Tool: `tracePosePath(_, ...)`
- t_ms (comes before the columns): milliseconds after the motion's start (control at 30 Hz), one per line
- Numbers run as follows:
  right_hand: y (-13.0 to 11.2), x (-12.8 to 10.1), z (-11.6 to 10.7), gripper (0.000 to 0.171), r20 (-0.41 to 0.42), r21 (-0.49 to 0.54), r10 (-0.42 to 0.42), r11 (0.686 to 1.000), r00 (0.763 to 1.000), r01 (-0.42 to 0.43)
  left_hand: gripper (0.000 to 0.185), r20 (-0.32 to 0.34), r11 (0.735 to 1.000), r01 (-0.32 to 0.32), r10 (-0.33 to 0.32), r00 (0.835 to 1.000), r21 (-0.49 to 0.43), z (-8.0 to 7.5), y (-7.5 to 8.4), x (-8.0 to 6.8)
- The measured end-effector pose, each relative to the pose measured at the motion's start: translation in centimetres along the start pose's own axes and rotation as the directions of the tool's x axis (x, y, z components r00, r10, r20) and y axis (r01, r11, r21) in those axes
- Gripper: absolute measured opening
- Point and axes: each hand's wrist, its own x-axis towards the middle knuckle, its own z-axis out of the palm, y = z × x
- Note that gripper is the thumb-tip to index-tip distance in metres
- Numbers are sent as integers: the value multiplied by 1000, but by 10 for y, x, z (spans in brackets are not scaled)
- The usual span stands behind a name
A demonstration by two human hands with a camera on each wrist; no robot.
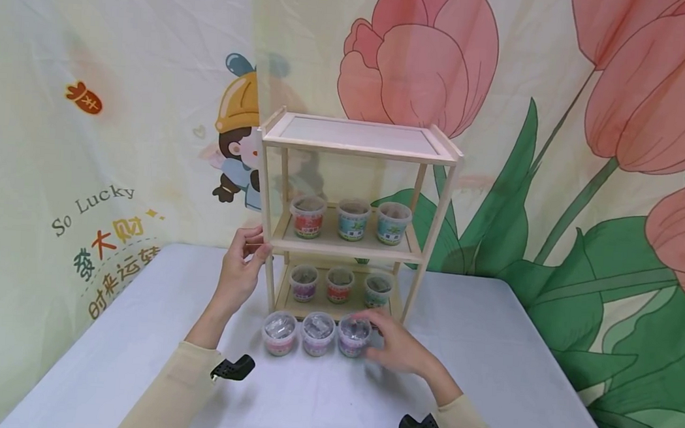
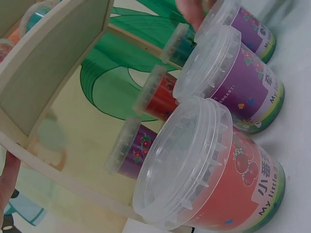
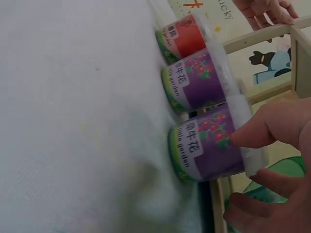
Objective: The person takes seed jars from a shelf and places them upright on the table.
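The setting down or picking up of a round purple plastic cup with a translucent lid (image 1: 354, 338) is judged to be in hand; which of the two cannot be told. The cup is stood upright on the white cloth-covered counter (image 1: 301, 401), at the right end of the front row. Its rim is met by the loosely curved fingers of the right hand (image 1: 402, 345); whether it is firmly pinched cannot be told. A post of the pale wooden three-tier rack (image 1: 346, 251) is gripped by the left hand (image 1: 239, 266). Light, level finger pressure seems called for next, so that the matching purple cup (image 1: 318, 333) beside it is not nudged. Smooth printed walls are topped by ridged rims; the rack is squarely framed with slim, straight bars.
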Motion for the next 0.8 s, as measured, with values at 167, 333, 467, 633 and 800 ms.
tracePosePath(167, -24, 5, -18, 56, -39, 50, 3, 999, 999, -1, 42, 0, 1000, -8, 8, 1000, -6, 1, 1, 0)
tracePosePath(333, -51, 19, -40, 51, -101, 105, -50, 993, 994, 61, 42, 0, 1000, -5, 5, 1000, -5, 1, -1, 0)
tracePosePath(467, -71, 32, -54, 50, -153, 126, -75, 987, 985, 95, 43, -2, 1000, -2, 2, 1000, -1, 1, -1, 0)
tracePosePath(633, -92, 52, -64, 50, -228, 135, -92, 983, 969, 125, 42, -8, 1000, -2, 2, 1000, -4, 1, 1, -1)
tracePosePath(800, -109, 74, -67, 50, -262, 174, -101, 973, 960, 150, 45, -7, 1000, 14, -14, 1000, 5, 2, 1, 0)
